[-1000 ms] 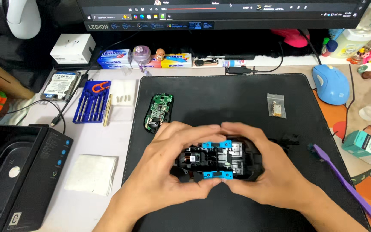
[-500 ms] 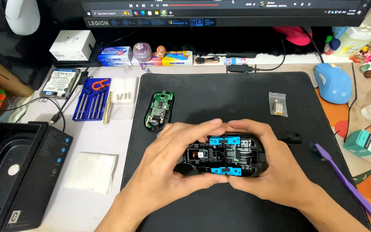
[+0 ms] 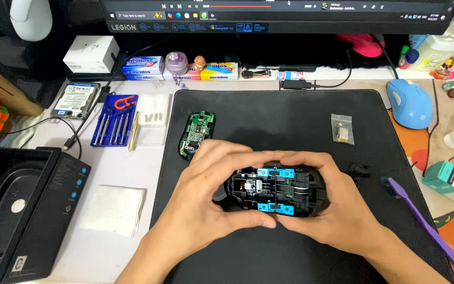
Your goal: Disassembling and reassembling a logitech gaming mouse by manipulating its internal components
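Both hands have barely shifted since the earlier frames; the opened black mouse shell sits slightly further right and lower between them, its inside turned up toward the camera. Over the black desk mat the left hand comes in from the lower left, palm facing right, fingers curled over the shell's far edge and thumb pressed along its near edge; the right hand mirrors it from the lower right, fingers arched over the top, thumb meeting the left thumb below the shell. Both hands are closed firmly on the shell, which is held just above the mat near its middle; blue plastic pieces and a white part show inside it. Just beyond the left fingers lies a green circuit board on the mat; a small clear bag lies further right; a purple pry tool rests near the right forearm; a blue screwdriver set lies left of the mat.
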